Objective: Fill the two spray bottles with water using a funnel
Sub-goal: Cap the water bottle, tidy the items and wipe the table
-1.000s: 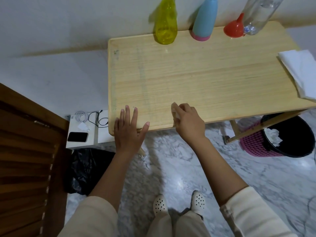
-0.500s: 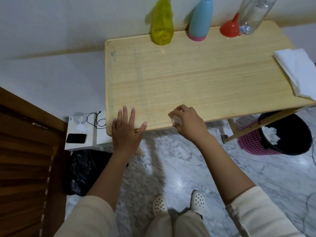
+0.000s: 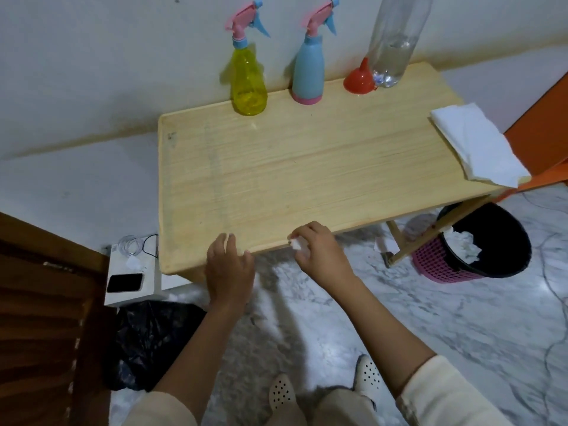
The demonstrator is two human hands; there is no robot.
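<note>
Both hands had been drawn back to the desk [image 3: 307, 167] edge at 6 o'clock; left hand [image 3: 229, 269] was loosely open, empty, while a small white wad [image 3: 296, 243] was pinched by the right hand [image 3: 319, 253].

A single head-worn wide-angle view looks forward and steeply down from standing height. The wooden table [image 3: 307, 167] fills the middle of the frame, its far edge against the wall [image 3: 92, 72] toward 12 o'clock, its near edge close below the lens. Both forearms enter from 6 o'clock, and the person's shoes [image 3: 281, 395] on the marble floor [image 3: 461, 318] sit almost straight under the camera. Straight lines bow toward the frame edges. There is no second view to overlap with.
</note>
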